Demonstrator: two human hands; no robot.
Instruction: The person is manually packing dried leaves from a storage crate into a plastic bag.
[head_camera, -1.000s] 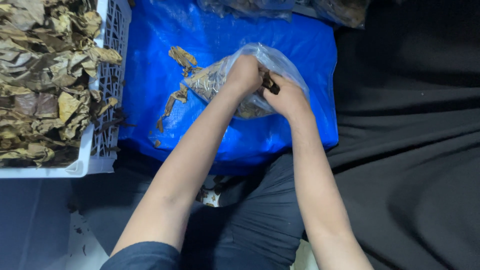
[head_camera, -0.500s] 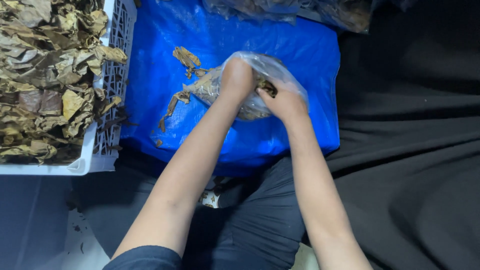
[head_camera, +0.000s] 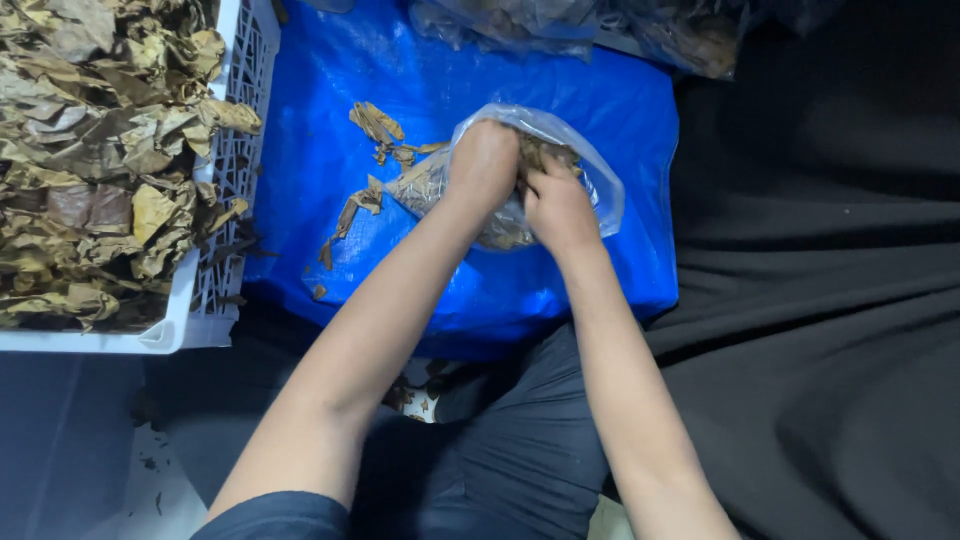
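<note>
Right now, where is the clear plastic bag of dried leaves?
In the head view, the bag lies on the blue sheet just right of centre, under both hands, left and right, with loose leaves to its left.

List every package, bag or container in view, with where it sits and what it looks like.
Clear plastic bag: centre of the blue sheet, crumpled, holding dried brown leaves; both hands, left hand and right hand, press on it.
White plastic crate: left edge, lattice sides, heaped with dried leaves.
More clear bags: top edge, filled with brown leaves.
No labels, signs or screens visible.
</note>
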